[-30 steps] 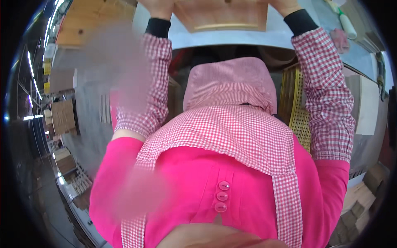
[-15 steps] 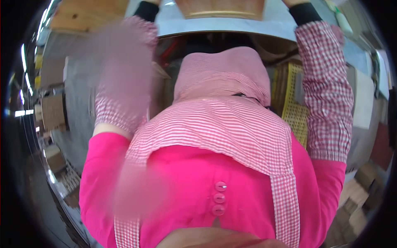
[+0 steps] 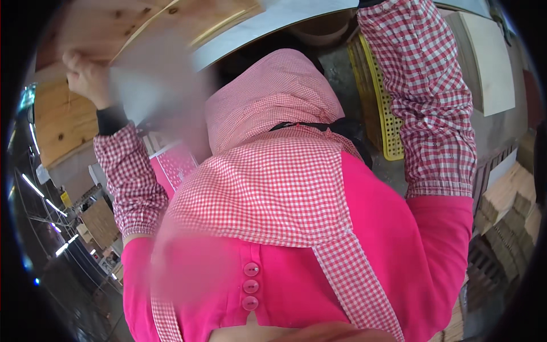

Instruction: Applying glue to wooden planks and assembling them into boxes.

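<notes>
My left hand (image 3: pixel 88 80) is at the upper left, its fingers curled in and closed. It is right beside the near edge of a knotty wooden board (image 3: pixel 131 25); whether the fingers grip that edge or a small thing is hidden. Just below the hand is another knotty wooden board (image 3: pixel 65 122). Beyond the upper edge of the picture my right hand is out of view. Only its checked sleeve (image 3: pixel 430 85) and a bit of black cuff show, at the upper right.
A white-topped table (image 3: pixel 273 28) runs along the top. A yellow perforated crate (image 3: pixel 393 122) stands below it on the right, near a pale flat panel (image 3: pixel 487 62). Stacked wood pieces (image 3: pixel 513 199) lie at the far right. Blurred smears hide parts of the left side.
The view has turned to the left. My left hand has come into fuller view at the upper left beside the wooden board. My right hand has gone out past the top edge.
</notes>
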{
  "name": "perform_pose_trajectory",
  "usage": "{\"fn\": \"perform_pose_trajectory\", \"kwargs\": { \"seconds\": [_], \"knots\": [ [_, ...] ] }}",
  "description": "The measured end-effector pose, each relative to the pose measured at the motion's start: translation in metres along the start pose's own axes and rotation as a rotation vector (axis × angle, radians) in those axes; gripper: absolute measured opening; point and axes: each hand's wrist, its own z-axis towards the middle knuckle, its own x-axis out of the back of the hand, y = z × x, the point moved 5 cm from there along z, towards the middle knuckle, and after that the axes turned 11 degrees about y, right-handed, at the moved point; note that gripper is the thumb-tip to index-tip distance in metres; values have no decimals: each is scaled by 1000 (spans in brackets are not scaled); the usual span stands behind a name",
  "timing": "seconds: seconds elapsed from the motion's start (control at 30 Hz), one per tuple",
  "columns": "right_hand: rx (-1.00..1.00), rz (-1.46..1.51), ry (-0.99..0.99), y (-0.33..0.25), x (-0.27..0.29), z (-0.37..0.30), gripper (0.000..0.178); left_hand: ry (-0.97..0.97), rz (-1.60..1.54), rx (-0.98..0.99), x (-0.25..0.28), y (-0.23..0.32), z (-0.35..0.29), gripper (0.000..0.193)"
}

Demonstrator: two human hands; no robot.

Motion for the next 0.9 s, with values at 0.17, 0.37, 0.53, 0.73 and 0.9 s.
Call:
{"fn": "perform_pose_trajectory", "kwargs": {
  "seconds": [0.17, 0.37, 0.53, 0.73, 0.9],
  "knots": [
    [-148, -42, 6, 22, 6, -9, 34, 28, -113, 39, -7, 27, -5, 50],
    [-80, -5, 114, 32, -29, -25, 30, -125, 203, -8, 58, -16, -17, 37],
    [-601, 182, 54, 114, -45, -86, 40, 58, -80, -240, 38, 35, -8, 36],
    [-785, -246, 281, 168, -81, -154, 45, -230, 12, -786, 19, 139, 17, 47],
    [-1025, -103, 212, 192, -101, -165, 41, -676, -349, -761, -52, 224, -1, 31]
  ]
}}
